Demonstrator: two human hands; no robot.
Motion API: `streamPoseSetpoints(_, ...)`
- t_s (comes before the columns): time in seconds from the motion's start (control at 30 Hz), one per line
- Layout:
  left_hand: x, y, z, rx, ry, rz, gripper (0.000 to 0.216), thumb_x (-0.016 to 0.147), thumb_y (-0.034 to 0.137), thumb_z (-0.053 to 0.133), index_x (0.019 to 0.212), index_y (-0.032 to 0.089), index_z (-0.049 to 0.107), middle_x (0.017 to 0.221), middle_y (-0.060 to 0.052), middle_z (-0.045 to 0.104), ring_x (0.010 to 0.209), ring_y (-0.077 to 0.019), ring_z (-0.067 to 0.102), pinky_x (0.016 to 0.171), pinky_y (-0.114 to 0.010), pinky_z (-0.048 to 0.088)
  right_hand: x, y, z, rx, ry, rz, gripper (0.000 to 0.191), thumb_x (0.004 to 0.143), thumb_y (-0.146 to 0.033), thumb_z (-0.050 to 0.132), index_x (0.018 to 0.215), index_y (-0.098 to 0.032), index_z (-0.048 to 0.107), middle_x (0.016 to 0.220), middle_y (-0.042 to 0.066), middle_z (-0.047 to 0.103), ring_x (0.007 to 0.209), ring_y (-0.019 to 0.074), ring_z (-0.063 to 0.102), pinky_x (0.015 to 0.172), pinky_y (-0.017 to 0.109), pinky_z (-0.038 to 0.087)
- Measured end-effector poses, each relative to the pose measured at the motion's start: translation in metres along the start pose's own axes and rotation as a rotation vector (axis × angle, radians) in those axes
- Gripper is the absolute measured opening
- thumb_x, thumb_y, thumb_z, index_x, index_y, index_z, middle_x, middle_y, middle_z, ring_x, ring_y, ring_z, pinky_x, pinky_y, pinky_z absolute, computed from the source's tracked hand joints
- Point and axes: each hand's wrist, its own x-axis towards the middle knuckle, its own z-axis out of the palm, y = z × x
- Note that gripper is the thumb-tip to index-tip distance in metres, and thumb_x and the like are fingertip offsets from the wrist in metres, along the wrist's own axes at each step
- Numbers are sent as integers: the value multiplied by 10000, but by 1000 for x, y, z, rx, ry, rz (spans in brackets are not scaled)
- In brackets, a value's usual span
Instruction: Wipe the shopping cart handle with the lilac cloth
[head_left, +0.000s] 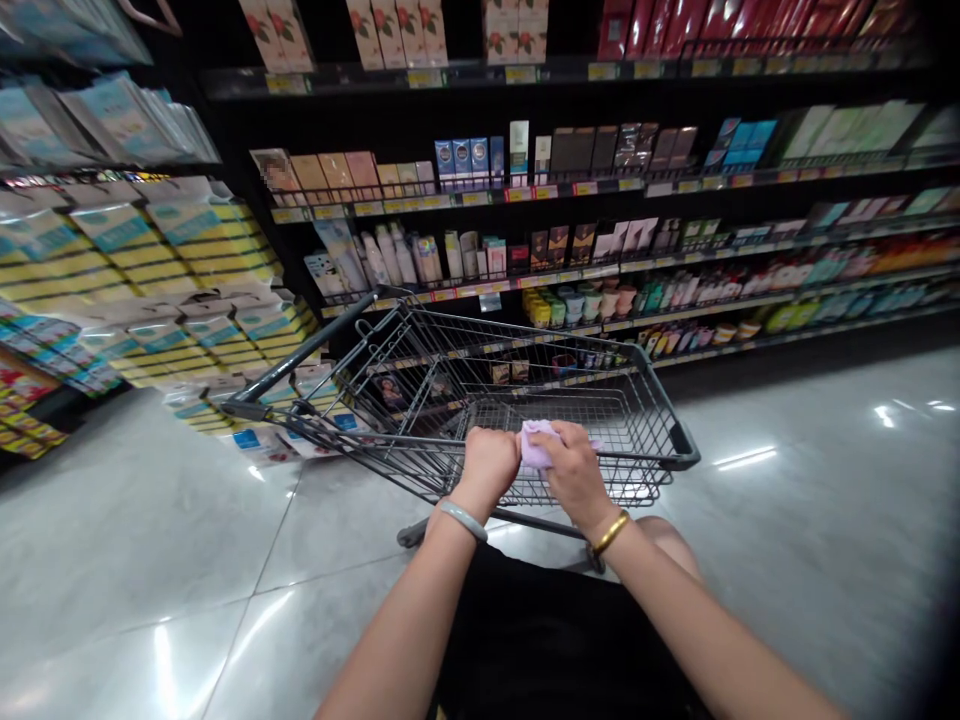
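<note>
A dark wire shopping cart (420,360) stands in front of me on the shiny floor, tilted in view, its basket holding nothing I can see. My left hand (490,462) is closed round the cart's near rail. Right beside it, my right hand (576,470) is closed on a small pale lilac cloth (536,444), pressing it against the same rail. I wear a pale bangle on the left wrist and a gold one on the right.
Dark shelves (600,190) full of boxed and bottled goods run across the back. At the left stand stacked yellow-and-white packs (187,260), reaching down to the floor near the cart's front. Grey polished floor tiles (810,500) spread to the right.
</note>
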Motion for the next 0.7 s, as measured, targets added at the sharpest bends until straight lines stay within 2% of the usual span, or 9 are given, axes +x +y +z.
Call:
streamPoseSetpoints(0.07, 0, 1, 0, 5, 13, -10, 455, 993, 291, 312, 815, 128, 697, 777, -136, 715, 736, -238, 662, 737, -373, 394, 1, 3, 2, -27, -26, 17, 348, 834, -39, 513, 1078, -228, 675, 1104, 99, 556, 1031, 252, 501, 907, 442, 489)
streamPoseSetpoints(0.2, -1, 3, 1, 12, 33, -34, 526, 1011, 311, 248, 811, 119, 695, 770, -152, 709, 744, -243, 662, 753, -385, 391, -16, 7, 10, -87, -75, -84, 332, 880, -61, 473, 1057, -240, 689, 1075, 97, 586, 1016, 254, 494, 921, 452, 471)
streamPoseSetpoints(0.27, -1, 3, 1, 12, 32, -34, 522, 1010, 306, 250, 813, 115, 694, 772, -158, 707, 748, -240, 661, 755, -379, 391, -19, 6, 10, -78, -82, -88, 334, 872, -53, 476, 1050, -237, 691, 1072, 97, 585, 1005, 252, 492, 914, 443, 471)
streamPoseSetpoints(0.4, 1, 1, 0, 0, 8, -6, 361, 960, 250, 378, 820, 133, 689, 791, -130, 715, 740, -236, 656, 728, -361, 394, 0, 1, 6, 5, -53, 17, 364, 817, -38, 517, 1083, -224, 682, 1107, 102, 555, 1040, 256, 492, 918, 430, 475)
streamPoseSetpoints(0.5, 0, 0, -2, -3, 9, -8, 281, 927, 240, 439, 831, 151, 687, 807, -104, 718, 765, -240, 656, 736, -364, 402, 11, -3, 6, -8, -95, 50, 351, 807, -34, 528, 1065, -215, 682, 1098, 99, 561, 1028, 254, 486, 919, 423, 468)
streamPoseSetpoints(0.63, -11, -11, -6, 10, 78, -91, 457, 996, 333, 314, 802, 158, 690, 814, -96, 715, 829, -230, 648, 904, -413, 389, 1, 1, 3, -122, -201, 7, 346, 835, -32, 508, 1075, -216, 676, 1107, 100, 589, 1004, 260, 476, 893, 418, 451)
streamPoseSetpoints(0.7, -21, -27, -9, 31, 145, -169, 487, 1006, 369, 295, 798, 176, 692, 832, -73, 718, 870, -217, 638, 1045, -445, 304, -7, 7, -3, -153, -236, 7, 380, 829, -14, 497, 1095, -224, 670, 1126, 100, 587, 1016, 263, 473, 894, 413, 440)
